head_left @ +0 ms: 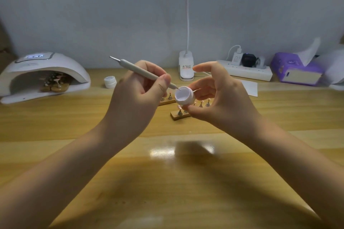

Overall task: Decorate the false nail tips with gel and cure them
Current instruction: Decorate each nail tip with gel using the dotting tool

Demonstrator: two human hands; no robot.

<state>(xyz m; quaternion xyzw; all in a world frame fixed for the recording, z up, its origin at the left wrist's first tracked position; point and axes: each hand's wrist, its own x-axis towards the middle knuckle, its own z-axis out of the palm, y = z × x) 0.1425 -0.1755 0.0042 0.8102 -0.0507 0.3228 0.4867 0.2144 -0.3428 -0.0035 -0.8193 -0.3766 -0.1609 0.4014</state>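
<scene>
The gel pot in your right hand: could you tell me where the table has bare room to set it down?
Free: the wide near table, below both hands. Also between the curing lamp and the nail stands. Crowded: the back edge, with power strip and tissue box.

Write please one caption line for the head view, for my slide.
Left hand dips a dotting pen into an open gel pot held by the right hand.

Left hand (pixel 137 87), right hand (pixel 219 96): bare, no rings; forearms bare, sleeveless in view.
</scene>
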